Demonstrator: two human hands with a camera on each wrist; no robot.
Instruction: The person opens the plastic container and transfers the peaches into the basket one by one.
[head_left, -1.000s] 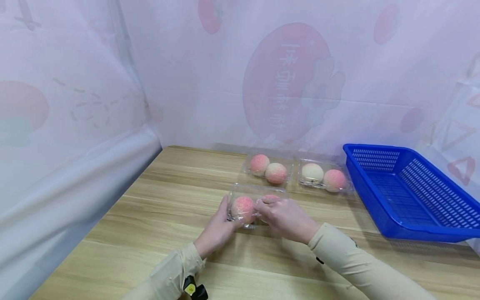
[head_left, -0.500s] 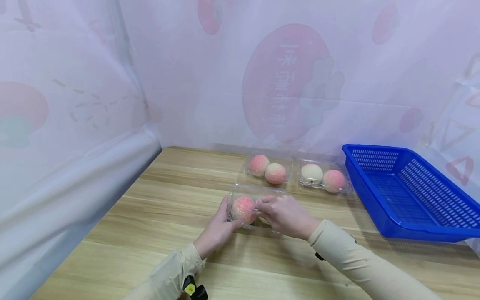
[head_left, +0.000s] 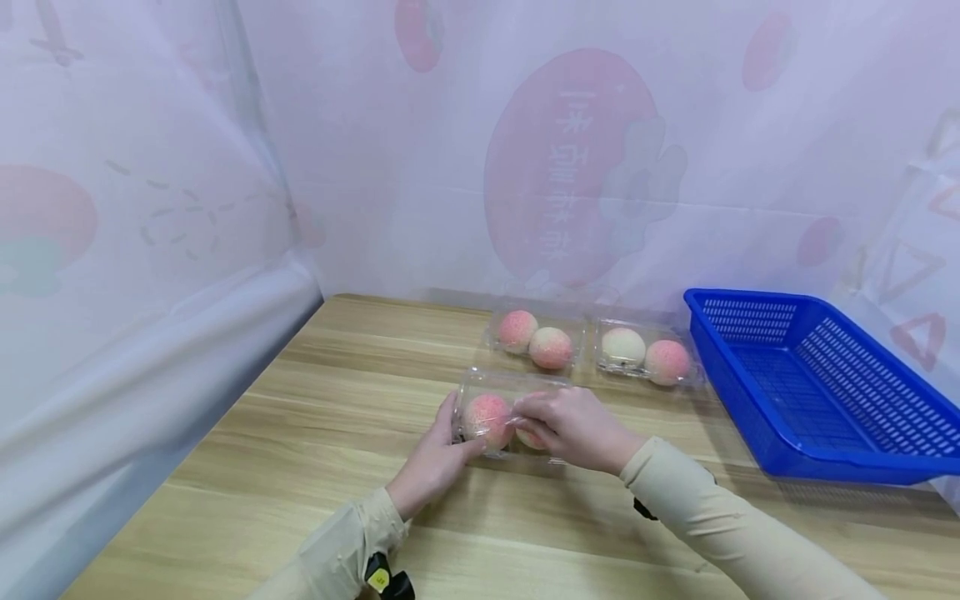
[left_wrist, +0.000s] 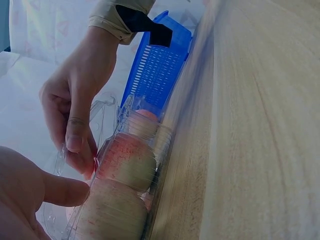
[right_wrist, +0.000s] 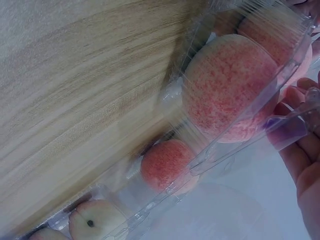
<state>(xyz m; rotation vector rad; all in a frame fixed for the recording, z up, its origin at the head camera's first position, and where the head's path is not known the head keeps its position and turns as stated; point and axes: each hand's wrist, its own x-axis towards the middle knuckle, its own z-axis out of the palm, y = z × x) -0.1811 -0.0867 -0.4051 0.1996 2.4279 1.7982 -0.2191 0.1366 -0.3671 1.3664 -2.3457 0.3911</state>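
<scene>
The left hand [left_wrist: 27,192] lies near left, its thumb stretched rightward against the rim of a clear plastic container [left_wrist: 150,131]. Inside sit 2 peaches: a pale peach [left_wrist: 111,212] near and a redder peach [left_wrist: 127,162] just beyond it. Farther off, the right hand [left_wrist: 82,92] hangs with bent fingers at the clear plastic, left of the redder peach; a beige sleeve [left_wrist: 106,21] and a black strap [left_wrist: 135,20] cover its wrist. Far behind stands a blue basket [left_wrist: 157,72], with a pink peach [left_wrist: 145,116] partly visible before it. Wooden table [left_wrist: 250,120] fills the right, white cloth [left_wrist: 27,90] the far left
</scene>
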